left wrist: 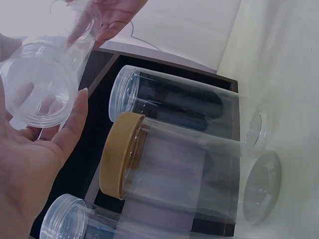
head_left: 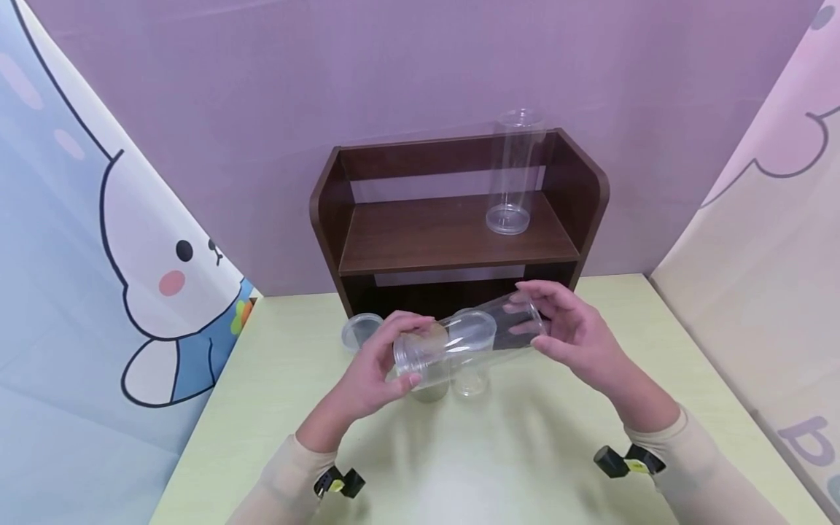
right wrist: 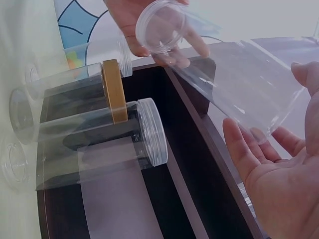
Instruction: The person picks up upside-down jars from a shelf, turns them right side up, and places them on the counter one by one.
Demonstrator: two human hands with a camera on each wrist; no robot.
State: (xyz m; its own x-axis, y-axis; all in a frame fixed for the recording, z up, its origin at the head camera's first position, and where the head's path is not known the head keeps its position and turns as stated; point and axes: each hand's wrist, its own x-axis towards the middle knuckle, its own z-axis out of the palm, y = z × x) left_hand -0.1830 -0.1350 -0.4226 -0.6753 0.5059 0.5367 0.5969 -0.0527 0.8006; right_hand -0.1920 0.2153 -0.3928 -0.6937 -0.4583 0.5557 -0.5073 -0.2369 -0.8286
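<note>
Both hands hold a clear plastic jar (head_left: pixel 508 327) tilted in the air in front of the shelf. My left hand (head_left: pixel 375 373) grips its ridged clear end, thumb on the near side and fingers over the far side. At the smooth, raised end, my right hand (head_left: pixel 580 337) holds the jar between thumb and fingers. Beneath it on the table stand a jar with a tan lid (left wrist: pixel 119 154) and, beside it, a clear-topped jar (left wrist: pixel 179 97). Another clear jar (left wrist: pixel 65 219) shows at the bottom of the left wrist view. In the head view, the held jar partly hides them.
A dark brown two-tier shelf (head_left: pixel 420 230) stands at the back of the pale green table (head_left: pixel 472 467). One more clear jar (head_left: pixel 508 219) sits upright on its upper tier, toward the right. Behind hangs a purple cloth, with printed cartoon cloths on both sides.
</note>
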